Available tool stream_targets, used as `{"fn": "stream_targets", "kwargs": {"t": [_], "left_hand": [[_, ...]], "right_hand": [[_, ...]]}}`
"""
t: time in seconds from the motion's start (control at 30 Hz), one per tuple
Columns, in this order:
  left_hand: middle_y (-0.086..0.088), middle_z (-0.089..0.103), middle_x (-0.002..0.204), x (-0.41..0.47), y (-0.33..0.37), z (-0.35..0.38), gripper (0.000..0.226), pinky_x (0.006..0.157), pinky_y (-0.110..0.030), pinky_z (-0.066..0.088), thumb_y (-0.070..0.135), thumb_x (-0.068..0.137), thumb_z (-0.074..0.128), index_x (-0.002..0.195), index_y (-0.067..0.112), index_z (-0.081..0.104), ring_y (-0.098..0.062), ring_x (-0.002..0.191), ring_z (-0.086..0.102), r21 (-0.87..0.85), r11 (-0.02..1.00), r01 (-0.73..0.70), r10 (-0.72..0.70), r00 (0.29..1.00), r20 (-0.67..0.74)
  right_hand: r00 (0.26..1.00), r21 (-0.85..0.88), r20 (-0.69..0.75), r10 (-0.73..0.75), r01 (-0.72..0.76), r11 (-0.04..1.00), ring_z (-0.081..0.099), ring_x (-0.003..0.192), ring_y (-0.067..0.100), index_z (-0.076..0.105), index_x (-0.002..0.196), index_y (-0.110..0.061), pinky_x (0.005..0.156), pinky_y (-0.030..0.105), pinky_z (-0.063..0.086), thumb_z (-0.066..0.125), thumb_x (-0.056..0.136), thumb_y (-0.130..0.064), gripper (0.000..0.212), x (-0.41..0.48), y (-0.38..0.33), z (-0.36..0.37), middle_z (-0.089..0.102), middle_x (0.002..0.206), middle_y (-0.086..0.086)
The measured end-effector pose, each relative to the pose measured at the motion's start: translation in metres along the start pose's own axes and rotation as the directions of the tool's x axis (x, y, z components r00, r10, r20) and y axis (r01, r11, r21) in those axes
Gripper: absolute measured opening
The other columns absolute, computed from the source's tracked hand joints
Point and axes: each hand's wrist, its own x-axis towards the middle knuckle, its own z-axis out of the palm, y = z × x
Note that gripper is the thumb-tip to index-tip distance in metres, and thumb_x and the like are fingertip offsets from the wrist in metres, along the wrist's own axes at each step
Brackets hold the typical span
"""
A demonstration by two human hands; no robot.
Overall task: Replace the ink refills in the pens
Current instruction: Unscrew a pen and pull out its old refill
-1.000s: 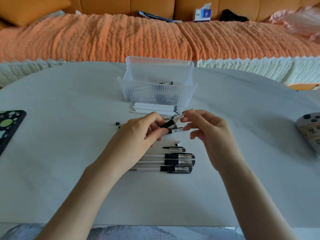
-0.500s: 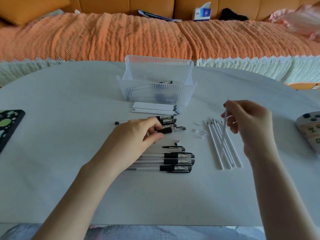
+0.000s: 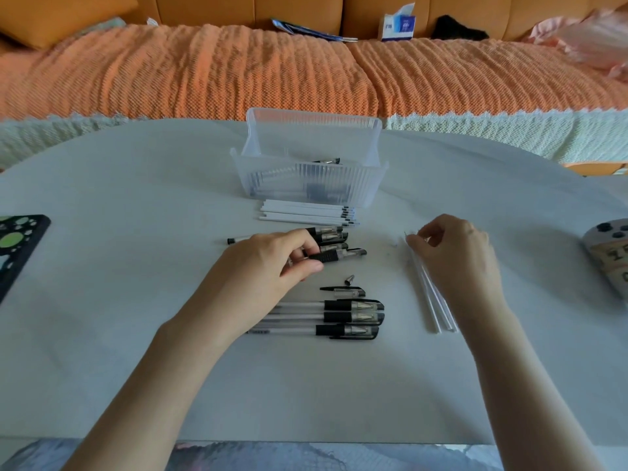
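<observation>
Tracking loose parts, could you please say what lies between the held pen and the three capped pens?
Head view: a small metal tip and a loose cap lie there.

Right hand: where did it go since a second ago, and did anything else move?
The right hand pulled the thin refill out of the pen, carried it rightward and lowered it onto the pile of clear refills; whether it still pinches it is unclear. The left hand kept gripping the pen. The capped pens, white refills and box stayed put.
</observation>
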Motion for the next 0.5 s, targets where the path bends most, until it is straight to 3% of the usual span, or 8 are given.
{"fn": "stream_targets", "kwargs": {"t": [0.17, 0.27, 0.37, 0.5], "left_hand": [[0.023, 0.058, 0.072, 0.001, -0.002, -0.001, 0.013, 0.064, -0.02, 0.044, 0.043, 0.085, 0.058, 0.093, 0.032, 0.06, 0.009, 0.066, 0.051, -0.004, 1.0, 0.007, -0.007, 1.0, 0.0], [0.023, 0.058, 0.073, 0.001, 0.0, -0.001, 0.013, 0.065, -0.02, 0.045, 0.043, 0.085, 0.058, 0.093, 0.033, 0.06, 0.007, 0.068, 0.052, -0.014, 1.0, 0.005, -0.005, 1.0, -0.005], [0.021, 0.059, 0.073, 0.0, -0.002, -0.001, 0.012, 0.065, -0.022, 0.046, 0.042, 0.085, 0.06, 0.092, 0.032, 0.06, 0.006, 0.069, 0.053, -0.028, 1.0, 0.009, -0.009, 1.0, -0.011], [0.02, 0.059, 0.073, 0.001, -0.005, -0.003, 0.011, 0.063, -0.021, 0.044, 0.04, 0.085, 0.06, 0.091, 0.031, 0.06, 0.007, 0.067, 0.051, -0.04, 0.999, 0.015, -0.015, 1.0, -0.011]], "right_hand": [[0.961, 0.174, 0.021, -0.276, 0.268, 0.947, 0.055, 0.071, 0.014, 0.068, 0.092, -0.02, 0.065, 0.028, 0.042, 0.064, 0.083, -0.013, 0.012, 0.005, -0.021, 0.013, 0.062, 0.09, -0.003], [0.882, 0.109, 0.084, -0.465, 0.455, 0.884, 0.053, 0.089, 0.017, 0.069, 0.102, -0.019, 0.073, 0.032, 0.044, 0.061, 0.087, -0.008, 0.021, 0.006, -0.036, 0.032, 0.059, 0.101, -0.001], [0.858, 0.005, 0.09, -0.505, 0.507, 0.862, 0.05, 0.101, 0.024, 0.069, 0.107, -0.018, 0.073, 0.031, 0.041, 0.059, 0.088, -0.006, 0.024, 0.007, -0.036, 0.044, 0.058, 0.106, 0.005], [0.864, -0.008, 0.079, -0.498, 0.5, 0.866, 0.05, 0.105, 0.026, 0.069, 0.106, -0.016, 0.073, 0.033, 0.042, 0.06, 0.088, -0.007, 0.023, 0.009, -0.032, 0.048, 0.057, 0.105, 0.007]]}}
